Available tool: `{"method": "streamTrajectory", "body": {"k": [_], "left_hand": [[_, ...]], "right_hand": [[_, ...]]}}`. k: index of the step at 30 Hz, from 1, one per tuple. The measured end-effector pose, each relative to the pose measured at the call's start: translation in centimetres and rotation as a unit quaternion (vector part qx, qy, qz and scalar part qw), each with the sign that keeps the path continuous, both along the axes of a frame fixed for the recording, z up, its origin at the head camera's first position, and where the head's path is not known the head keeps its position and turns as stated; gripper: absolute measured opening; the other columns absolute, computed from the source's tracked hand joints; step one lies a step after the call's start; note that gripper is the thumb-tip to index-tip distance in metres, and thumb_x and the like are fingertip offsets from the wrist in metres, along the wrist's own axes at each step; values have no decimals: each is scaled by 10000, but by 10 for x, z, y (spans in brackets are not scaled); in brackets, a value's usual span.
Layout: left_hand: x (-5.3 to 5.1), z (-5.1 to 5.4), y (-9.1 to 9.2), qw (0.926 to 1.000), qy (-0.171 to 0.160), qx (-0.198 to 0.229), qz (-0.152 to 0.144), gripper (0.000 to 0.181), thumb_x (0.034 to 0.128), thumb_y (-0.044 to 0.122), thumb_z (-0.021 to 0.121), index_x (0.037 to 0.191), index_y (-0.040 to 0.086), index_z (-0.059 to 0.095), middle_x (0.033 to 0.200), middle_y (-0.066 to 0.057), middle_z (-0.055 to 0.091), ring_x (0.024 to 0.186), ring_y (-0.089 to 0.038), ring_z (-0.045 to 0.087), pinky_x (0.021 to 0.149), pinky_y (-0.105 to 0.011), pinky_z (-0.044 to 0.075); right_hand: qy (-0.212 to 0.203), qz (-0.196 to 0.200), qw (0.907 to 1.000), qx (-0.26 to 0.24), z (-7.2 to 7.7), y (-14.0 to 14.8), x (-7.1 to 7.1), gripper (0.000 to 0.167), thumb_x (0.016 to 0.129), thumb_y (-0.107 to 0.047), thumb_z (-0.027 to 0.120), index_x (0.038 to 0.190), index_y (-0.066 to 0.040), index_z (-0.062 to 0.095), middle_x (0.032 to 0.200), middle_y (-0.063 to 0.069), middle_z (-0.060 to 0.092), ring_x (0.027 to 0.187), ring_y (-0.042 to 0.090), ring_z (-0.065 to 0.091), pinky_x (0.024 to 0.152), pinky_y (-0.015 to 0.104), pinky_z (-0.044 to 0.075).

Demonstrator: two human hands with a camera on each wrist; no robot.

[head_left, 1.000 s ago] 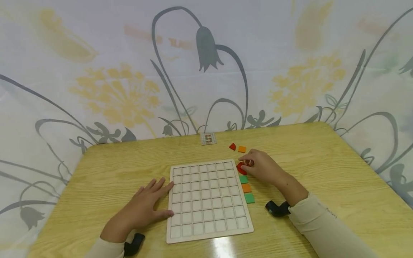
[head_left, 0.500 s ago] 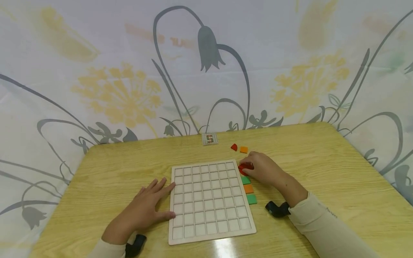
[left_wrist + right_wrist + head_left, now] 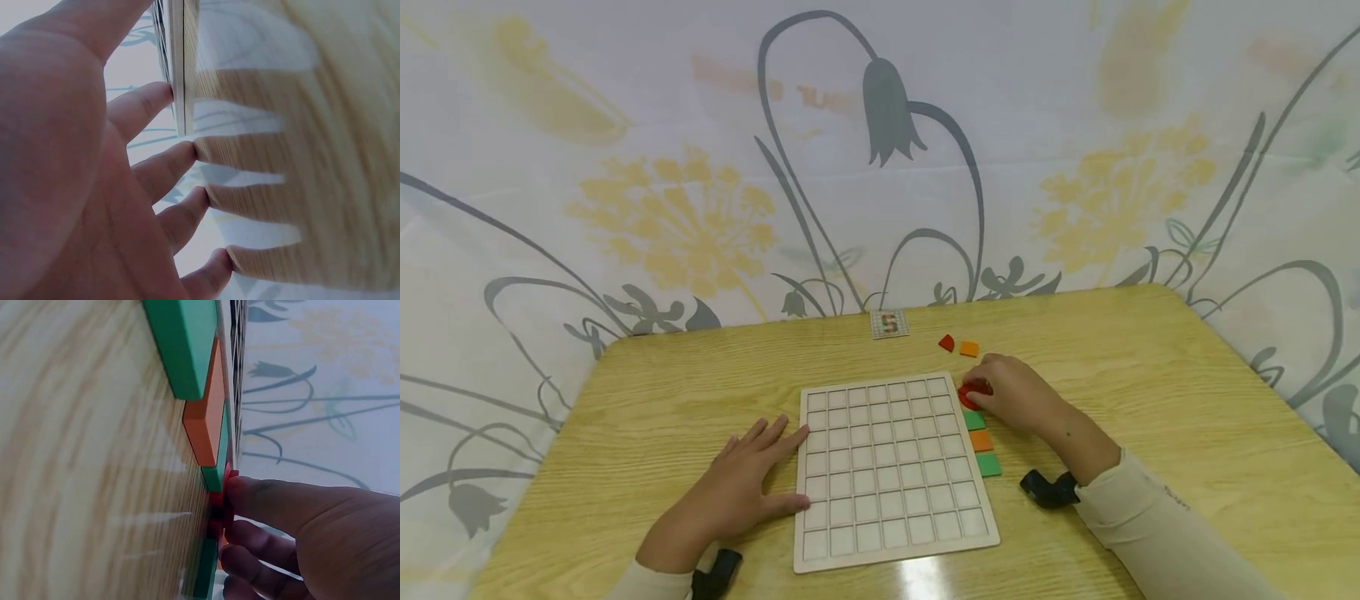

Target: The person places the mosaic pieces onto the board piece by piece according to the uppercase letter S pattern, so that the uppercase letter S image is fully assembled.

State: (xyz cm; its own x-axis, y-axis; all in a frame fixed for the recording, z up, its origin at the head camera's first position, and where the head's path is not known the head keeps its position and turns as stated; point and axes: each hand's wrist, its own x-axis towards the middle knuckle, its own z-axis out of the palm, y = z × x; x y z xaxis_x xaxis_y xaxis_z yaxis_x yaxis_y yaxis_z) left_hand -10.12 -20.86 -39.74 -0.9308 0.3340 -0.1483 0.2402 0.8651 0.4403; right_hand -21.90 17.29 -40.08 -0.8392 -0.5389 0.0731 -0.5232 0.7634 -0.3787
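Note:
A pale wooden grid board lies on the table in the head view. My left hand has its fingers spread at the board's left edge; in the left wrist view the fingertips rest on the table, one finger touching the board's side. Beside the board's upper right edge, my right hand pinches a red tile between thumb and fingers. Other red pieces are there, partly hidden by the hand. Below them, along the board's edge, lie a green tile, an orange tile and another green tile.
Behind the right hand lie a red quarter-round tile and a small orange tile. A pattern card lies at the back of the wooden table, against a flowered cloth backdrop.
My right thumb and fingers have come closer together around the red tile. The left hand stays at the board's edge. The whole head view has shifted slightly.

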Motion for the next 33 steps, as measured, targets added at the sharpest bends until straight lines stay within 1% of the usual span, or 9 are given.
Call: {"method": "streamTrajectory", "body": {"k": [7,14,22,25,30,33], "left_hand": [[1,0,1,10000,-10,-17,7,892,812,635,705,1556,263,384,1643,-139,274,1520,-440,192,1169,-704,159],[4,0,0,10000,-1,-2,-33,896,815,652,689,1561,269,373,1644,-137,272,1519,-442,195,1164,-712,159],[3,-3,0,10000,4,-4,-25,885,829,645,685,1565,274,363,1650,-124,263,1525,-430,187,1174,-700,154],[2,-4,0,10000,-4,-8,-23,886,829,643,687,1565,272,362,1651,-123,259,1526,-430,185,1174,-699,155],[2,-3,0,10000,45,-40,-20,882,832,637,688,1564,262,368,1650,-127,259,1523,-432,190,1172,-701,158],[2,-2,-1,10000,32,-46,-9,884,830,641,687,1564,268,365,1651,-122,259,1525,-429,188,1175,-698,155]], "right_hand": [[52,160,9998,61,1,3,2,138,916,-93,720,1038,-63,777,900,21,670,768,107,556,683,270,495],[-61,278,9996,6,3,5,2,122,915,-82,714,1015,-74,781,896,12,676,772,106,566,695,279,503],[-63,156,9999,-23,2,5,3,93,903,-84,727,987,-91,766,912,25,643,779,125,556,706,294,508],[-71,166,9998,-6,2,5,3,96,902,-88,727,993,-96,760,926,23,661,798,129,578,724,305,522],[-99,225,9997,-30,4,4,0,90,894,-86,730,981,-98,746,901,15,682,766,115,575,695,298,512],[-139,189,9997,-42,4,4,-1,99,886,-86,729,985,-84,735,892,20,693,751,112,581,689,299,518]]}}
